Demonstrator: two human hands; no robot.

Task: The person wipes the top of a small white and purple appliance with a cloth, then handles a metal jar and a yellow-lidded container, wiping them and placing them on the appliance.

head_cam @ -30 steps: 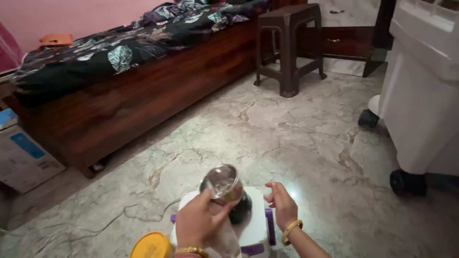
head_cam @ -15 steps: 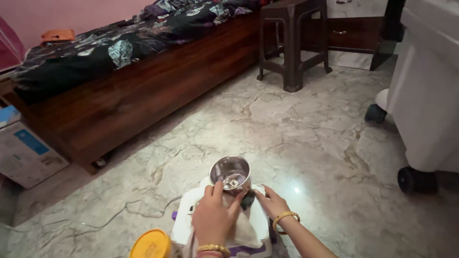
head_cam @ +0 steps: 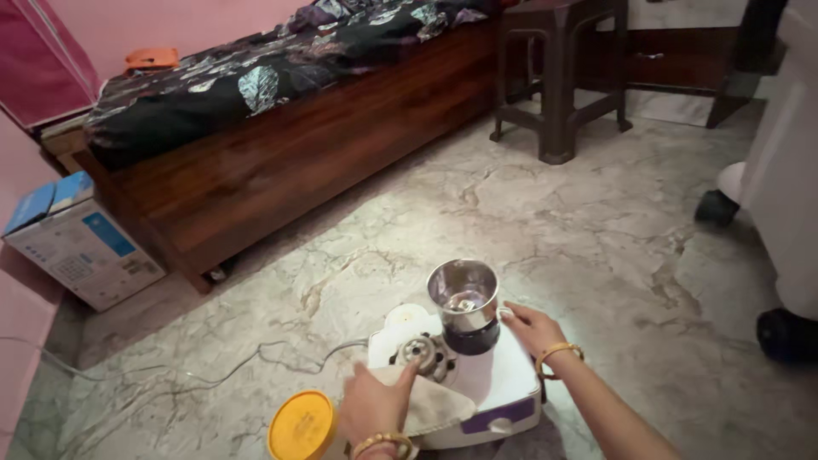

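Beside mixer base [head_cam: 503, 383], yellow lid [head_cam: 300, 424], cord [head_cam: 213, 370], steel jar [head_cam: 464, 300], wooden bed [head_cam: 281, 162]

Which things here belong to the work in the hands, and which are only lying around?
In the work:
- steel grinder jar, beside right hand
- white mixer base
- cloth under left hand

Lying around:
- yellow lid
- cardboard box
- brown plastic stool
- bed

place: home bedroom | cues: wooden bed [head_cam: 281, 162] with dark floral bedding [head_cam: 281, 72], brown plastic stool [head_cam: 558, 68], marble floor [head_cam: 554, 230]
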